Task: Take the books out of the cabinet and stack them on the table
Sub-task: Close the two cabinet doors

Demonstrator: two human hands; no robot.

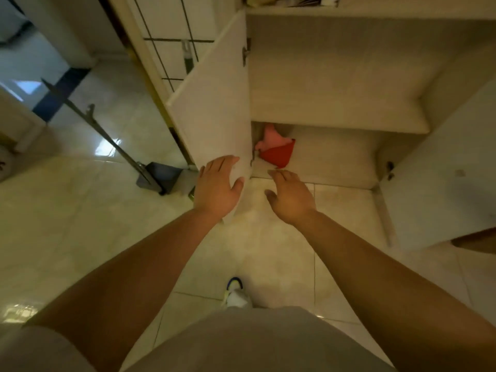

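Left hand [217, 186]: fingers straight and spread, palm laid against the lower edge of the open left cabinet door [214, 111], thumb hooked round its front edge; it grasps nothing else
Right hand [288, 196]: released, fingers loosely extended and pointing toward the bottom compartment, hanging in the air just in front of the cabinet's lower edge, touching nothing
Cabinet [335, 84]: pale cream, both doors swung open; the right door [442, 167] stands wide at the right side of the view
Middle shelf [341, 108]: a bare light board, nothing lying on the part that shows
Bottom compartment [330, 154]: holds a red and pink object [276, 150] in its left front corner, close behind the left door's hinge; whether it is a book or a folded cloth or bag cannot be told
Books: none plainly seen inside the cabinet; some blurred items [295, 1] sit on the topmost ledge at the frame's upper edge, too small to identify
Floor [80, 210]: glossy pale tiles with light reflections
Dustpan [158, 178]: dark grey, standing on the floor left of the left door, its long handle [88, 116] slanting up to the left
Person: grey shorts [241, 342] at the bottom of the view, one white shoe [236, 294] with a blue and yellow toe on the tiles between the forearms
Tabletop: not in view
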